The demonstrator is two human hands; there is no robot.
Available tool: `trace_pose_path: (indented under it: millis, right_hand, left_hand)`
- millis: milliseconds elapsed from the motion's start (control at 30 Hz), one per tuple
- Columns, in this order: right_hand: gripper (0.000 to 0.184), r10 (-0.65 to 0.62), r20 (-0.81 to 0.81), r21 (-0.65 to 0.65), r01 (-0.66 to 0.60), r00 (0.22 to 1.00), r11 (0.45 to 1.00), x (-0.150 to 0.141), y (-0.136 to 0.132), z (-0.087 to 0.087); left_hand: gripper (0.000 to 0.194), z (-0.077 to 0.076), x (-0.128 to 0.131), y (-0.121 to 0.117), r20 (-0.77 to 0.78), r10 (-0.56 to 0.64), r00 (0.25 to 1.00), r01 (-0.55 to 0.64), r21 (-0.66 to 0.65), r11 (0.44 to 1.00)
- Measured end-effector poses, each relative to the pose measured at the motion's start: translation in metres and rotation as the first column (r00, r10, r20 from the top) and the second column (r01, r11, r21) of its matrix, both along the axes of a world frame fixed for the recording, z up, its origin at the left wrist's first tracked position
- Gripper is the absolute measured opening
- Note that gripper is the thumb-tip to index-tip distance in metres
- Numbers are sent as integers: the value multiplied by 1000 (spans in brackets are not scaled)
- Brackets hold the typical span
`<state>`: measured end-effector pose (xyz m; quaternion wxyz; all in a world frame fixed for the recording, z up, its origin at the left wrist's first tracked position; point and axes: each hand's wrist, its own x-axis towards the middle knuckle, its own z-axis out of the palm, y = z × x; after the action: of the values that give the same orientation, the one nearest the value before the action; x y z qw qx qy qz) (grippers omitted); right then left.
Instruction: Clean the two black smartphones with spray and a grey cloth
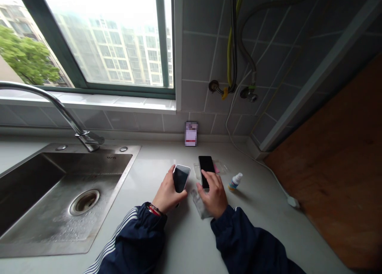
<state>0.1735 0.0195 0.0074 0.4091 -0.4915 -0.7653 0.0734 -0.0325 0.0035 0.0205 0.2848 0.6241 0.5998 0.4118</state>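
My left hand (168,192) is closed around a white-edged smartphone (181,178), its dark screen tilted up, just above the counter. A black smartphone (206,164) lies screen up to the right of it. My right hand (214,194) reaches over the black phone's lower part, thumb and fingers apart, fingertips resting on it. Under that hand is a crumpled grey cloth (199,204), partly hidden. A clear plastic case or wrapper (222,166) with a pink piece (216,169) shows behind the black phone. Close by on the right stands a small white spray bottle (235,181).
A steel sink (135,154) with a curved faucet (67,117) is at the left. A pixelated upright card or screen (191,134) leans by the wall. A white cable (253,159) runs down to a plug (293,202). A brown wooden panel (337,158) bounds the right side.
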Motion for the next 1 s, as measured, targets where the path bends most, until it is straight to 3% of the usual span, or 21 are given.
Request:
trace_pose_path:
  millis: [100,233,367,533,1000]
  right_hand:
    - [63,-186,89,-3,187,978,982,4,7,0]
    - [84,-252,170,-51,263,953,963,4,13,-8]
    - [92,-268,209,-25,280,940,960,2,16,-14]
    - [90,-275,219,-59,294,936,954,2,22,-14]
    - [94,-251,17,-140,251,968,958,7,27,-16]
  left_hand:
    - [97,2,1,-2,-8,-12,1000,12,-17,1000]
    - [95,0,1,-2,-52,-12,999,12,-5,1000]
    - [94,-2,1,-2,-83,-5,997,3,-15,1000]
    - [95,-3,3,-4,-103,-10,995,8,-20,1000]
    - [95,-5,12,3,-117,47,992,-49,-15,999]
